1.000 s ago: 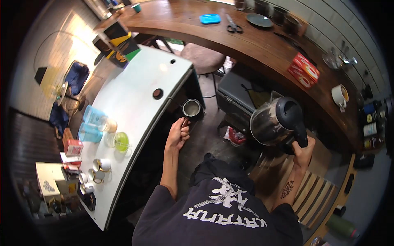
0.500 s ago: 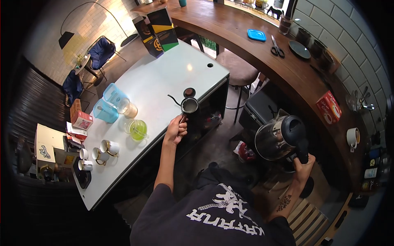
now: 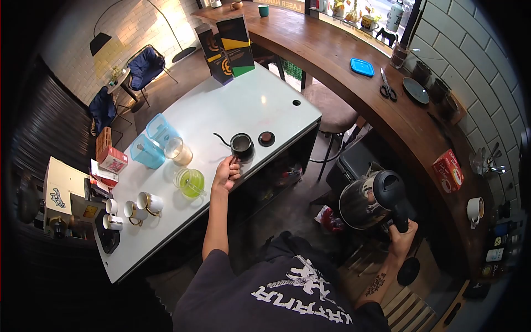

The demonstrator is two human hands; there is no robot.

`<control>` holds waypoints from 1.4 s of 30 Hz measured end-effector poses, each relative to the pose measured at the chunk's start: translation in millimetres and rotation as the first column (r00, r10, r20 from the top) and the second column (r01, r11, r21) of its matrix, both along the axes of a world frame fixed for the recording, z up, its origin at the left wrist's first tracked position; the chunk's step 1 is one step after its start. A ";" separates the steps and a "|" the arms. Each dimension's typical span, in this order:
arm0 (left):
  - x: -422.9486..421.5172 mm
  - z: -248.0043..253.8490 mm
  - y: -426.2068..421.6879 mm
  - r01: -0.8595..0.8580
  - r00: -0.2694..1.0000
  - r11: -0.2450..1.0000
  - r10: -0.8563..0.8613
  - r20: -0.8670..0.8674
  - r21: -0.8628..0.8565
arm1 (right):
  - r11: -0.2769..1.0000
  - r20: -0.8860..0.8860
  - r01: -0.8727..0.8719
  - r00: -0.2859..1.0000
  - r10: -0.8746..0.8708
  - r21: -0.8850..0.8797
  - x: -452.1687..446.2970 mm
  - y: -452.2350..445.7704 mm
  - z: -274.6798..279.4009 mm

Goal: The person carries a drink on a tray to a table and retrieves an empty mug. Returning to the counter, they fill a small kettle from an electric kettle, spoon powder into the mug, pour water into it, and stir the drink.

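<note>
My left hand (image 3: 227,172) is closed round the handle of a small black gooseneck kettle (image 3: 241,146). Its lid is off, and its thin spout points left. It is at the white table's near edge, and I cannot tell whether its base touches the top. To its right lies a round black lid with a brown knob (image 3: 266,138). Off to the right, my right hand (image 3: 403,239) grips the black handle of a large electric kettle (image 3: 362,200) with a shiny body. That kettle is held tilted, away from the table and the wooden counter.
On the white table (image 3: 215,105) stand blue pitchers (image 3: 147,151), a glass jug of green liquid (image 3: 191,182), several white cups (image 3: 148,202) and black boxes (image 3: 232,50). The curved wooden counter (image 3: 326,52) holds scissors (image 3: 388,87) and a red box (image 3: 448,171). A stool (image 3: 330,108) stands between them.
My left hand has moved the gooseneck kettle left, away from the lid, and its opening now looks darker. The electric kettle stays in my right hand, slightly lower. The whole view has shifted a little.
</note>
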State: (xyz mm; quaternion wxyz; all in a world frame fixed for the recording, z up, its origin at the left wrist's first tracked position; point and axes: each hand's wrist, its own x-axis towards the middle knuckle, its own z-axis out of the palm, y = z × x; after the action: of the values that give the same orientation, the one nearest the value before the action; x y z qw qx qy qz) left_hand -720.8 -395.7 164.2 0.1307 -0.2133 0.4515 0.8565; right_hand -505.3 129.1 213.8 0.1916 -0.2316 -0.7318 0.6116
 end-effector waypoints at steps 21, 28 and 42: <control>-25.7 -20.0 -26.8 -0.045 0.991 0.979 0.019 0.130 0.199 | 0.994 0.075 0.103 0.992 -0.106 0.038 3.4 6.7 1.9; 51.8 10.6 3.8 0.055 0.987 0.993 -0.039 0.154 -0.100 | 0.966 -0.019 0.254 0.967 -0.255 -0.036 38.9 5.4 22.4; 16.5 -113.5 417.5 0.684 0.306 0.306 -0.944 -0.120 -0.662 | 0.916 -0.115 0.401 0.910 -0.397 0.010 123.8 12.1 74.6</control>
State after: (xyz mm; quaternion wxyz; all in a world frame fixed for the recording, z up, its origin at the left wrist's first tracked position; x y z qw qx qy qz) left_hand -704.3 21.8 50.7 0.3854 0.2611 0.7114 0.5265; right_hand -381.5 141.2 288.5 0.3568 -0.3387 -0.6673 0.5592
